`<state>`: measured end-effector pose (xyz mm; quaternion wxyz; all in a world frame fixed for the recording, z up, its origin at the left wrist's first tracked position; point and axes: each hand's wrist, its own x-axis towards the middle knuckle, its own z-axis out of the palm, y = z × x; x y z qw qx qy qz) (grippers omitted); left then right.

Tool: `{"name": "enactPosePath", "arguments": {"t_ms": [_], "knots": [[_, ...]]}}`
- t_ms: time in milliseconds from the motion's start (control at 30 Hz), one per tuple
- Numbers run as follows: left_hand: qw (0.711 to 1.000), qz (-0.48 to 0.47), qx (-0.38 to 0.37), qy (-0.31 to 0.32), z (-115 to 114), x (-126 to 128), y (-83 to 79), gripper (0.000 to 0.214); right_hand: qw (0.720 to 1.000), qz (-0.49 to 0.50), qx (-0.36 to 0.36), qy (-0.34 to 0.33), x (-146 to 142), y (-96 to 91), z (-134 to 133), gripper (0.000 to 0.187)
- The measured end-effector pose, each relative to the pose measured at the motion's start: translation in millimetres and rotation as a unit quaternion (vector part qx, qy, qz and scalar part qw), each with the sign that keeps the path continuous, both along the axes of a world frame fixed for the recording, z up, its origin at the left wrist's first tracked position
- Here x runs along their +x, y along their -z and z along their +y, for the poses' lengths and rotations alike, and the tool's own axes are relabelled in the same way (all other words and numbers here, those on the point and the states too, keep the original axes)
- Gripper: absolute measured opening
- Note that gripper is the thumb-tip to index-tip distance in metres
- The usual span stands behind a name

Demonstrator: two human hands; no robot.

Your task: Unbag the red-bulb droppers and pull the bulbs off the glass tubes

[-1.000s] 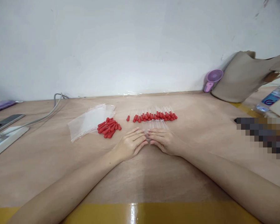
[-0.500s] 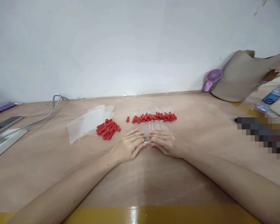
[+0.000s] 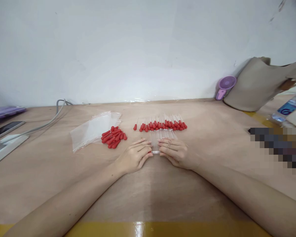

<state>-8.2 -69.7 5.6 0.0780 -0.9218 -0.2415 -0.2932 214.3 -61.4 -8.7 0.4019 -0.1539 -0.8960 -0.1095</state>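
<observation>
My left hand point(image 3: 136, 154) and my right hand point(image 3: 175, 152) face each other over the middle of the table. Both are closed on the ends of a clear glass dropper tube point(image 3: 156, 152) held crosswise between them. A trace of red shows at the left fingertips, mostly hidden. Beneath and just beyond the fingers lies a layer of bare glass tubes point(image 3: 160, 135) side by side. Behind them runs a row of droppers with red rubber bulbs point(image 3: 160, 125), their glass ends pointing to the wall. Loose red rubber bulbs point(image 3: 114, 136) are heaped left of my left hand.
Clear plastic bags point(image 3: 88, 131) lie left of the heap. A power strip point(image 3: 10, 151) with a grey cable point(image 3: 43, 125) and a phone point(image 3: 6, 130) are at far left. At right stand a purple fan point(image 3: 226, 84), a beige bag point(image 3: 251, 85) and a bottle point(image 3: 291, 103).
The view has shifted slightly. Both hands keep nearly the same place, holding the tube; its ends are still between the fingers. The bulbs and the dropper row have not moved.
</observation>
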Motion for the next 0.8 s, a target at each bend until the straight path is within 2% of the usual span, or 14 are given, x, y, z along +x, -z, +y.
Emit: {"name": "enactPosePath", "arguments": {"t_ms": [433, 533, 600, 667, 800], "knots": [[1.0, -0.01, 0.022, 0.002, -4.3, 0.0, -1.4, 0.014, 0.999, -0.003, 0.034, 0.007, -1.6, -5.5, -3.8, 0.016], [1.0, -0.015, 0.004, 0.003, -1.6, -5.2, -0.3, 0.013, 0.999, -0.003, 0.044, 0.003, 2.6, -4.2, -1.9, 0.018], [0.999, -0.028, 0.0, -0.019, 1.3, -12.2, 0.5, 0.012, 0.999, 0.013, 0.034, 0.009, 8.5, -3.0, 0.9, 0.02], [0.997, -0.047, 0.006, -0.054, 3.7, -19.8, 1.2, 0.012, 0.997, 0.056, -0.002, 0.047, 14.5, -2.4, 4.3, 0.02], [0.993, -0.062, 0.026, -0.095, 4.6, -25.5, 1.8, 0.01, 0.972, 0.121, -0.05, 0.195, 17.9, -2.4, 10.2, 0.02]]}}
